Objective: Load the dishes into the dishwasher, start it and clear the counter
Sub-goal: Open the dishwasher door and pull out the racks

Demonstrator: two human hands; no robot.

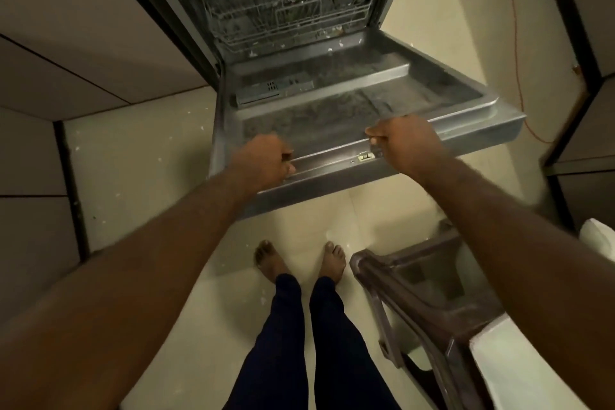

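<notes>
Early stage: left hand and right hand grip the open dishwasher door, fingers curled over its edge (lower rack looks empty); loading, starting and clearing apparently remain.

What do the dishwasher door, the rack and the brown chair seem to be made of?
The door is likely stainless steel: brushed grey, dull sheen. The rack is probably coated metal wire: a thin pale grid. The chair looks like moulded plastic: glossy brown, smooth rounded edges.
</notes>
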